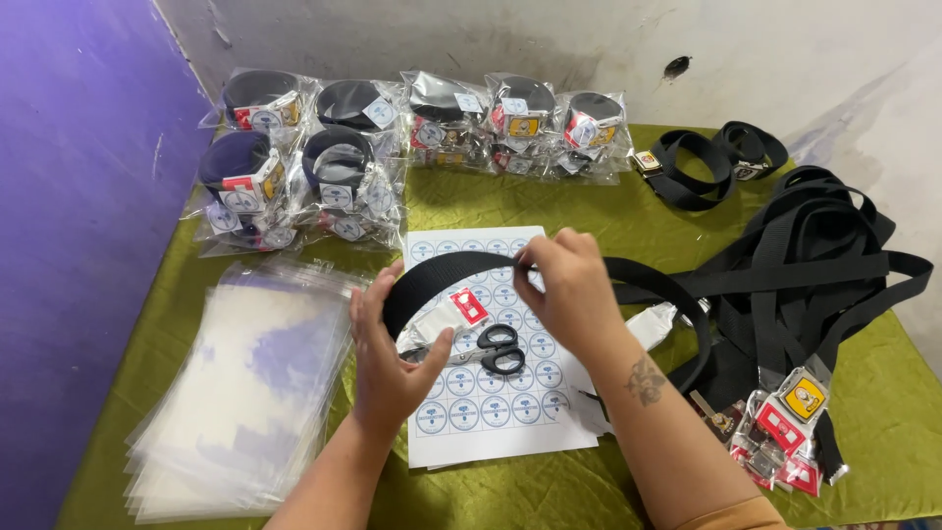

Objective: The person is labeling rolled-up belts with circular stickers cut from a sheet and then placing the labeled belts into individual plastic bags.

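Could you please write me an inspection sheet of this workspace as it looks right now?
Surface: table under a green cloth.
Job's things: black webbing belt arched between both hands; white sheet of round blue stickers beneath; black-handled scissors lying on the sheet.
Clutter: stack of clear plastic bags at left; bagged coiled belts in rows at the back; loose black belts heaped at right; red and yellow tagged buckles at front right.
Hands: left hand grips the belt's left end; right hand pinches its top.
Cables: nothing seen.
Surroundings: purple wall left, stained white wall behind.
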